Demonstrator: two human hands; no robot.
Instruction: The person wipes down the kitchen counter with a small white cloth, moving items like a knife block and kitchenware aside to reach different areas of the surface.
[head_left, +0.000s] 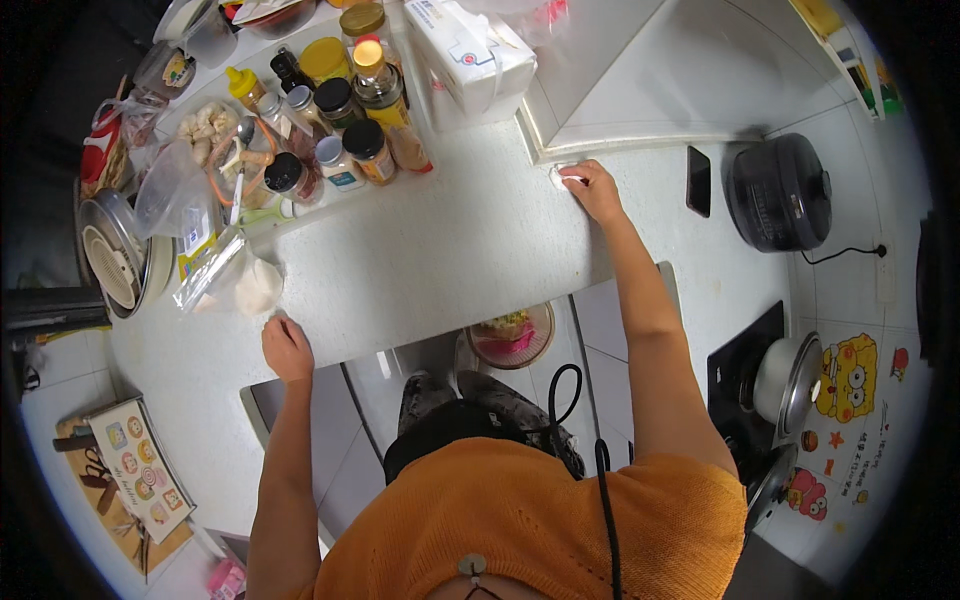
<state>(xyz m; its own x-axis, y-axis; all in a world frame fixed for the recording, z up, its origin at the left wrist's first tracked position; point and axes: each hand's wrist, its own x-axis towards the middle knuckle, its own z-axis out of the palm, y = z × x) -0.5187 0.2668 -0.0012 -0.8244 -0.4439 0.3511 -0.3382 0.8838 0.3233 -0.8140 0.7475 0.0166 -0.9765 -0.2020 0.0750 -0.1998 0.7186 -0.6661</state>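
My right hand [594,190] is stretched forward to the foot of the wall corner. Its fingers are closed on a small crumpled white wipe [559,178], pressed to the counter; much of the wipe is covered by the fingers. My left hand [287,348] rests near the counter's front edge, fingers curled in, and nothing shows in it. Just beyond that hand lies a clear plastic bag [212,277] beside a pale round lump [259,287], which may be inside it. Between my hands stretches the pale countertop [430,265].
A tray of several seasoning jars [369,152] stands at the back left, beside a white box [470,55]. Stacked bowls [115,255] sit far left. To the right are a black phone [699,181], a rice cooker [778,192] and a pot [785,380]. A bin [511,336] stands below.
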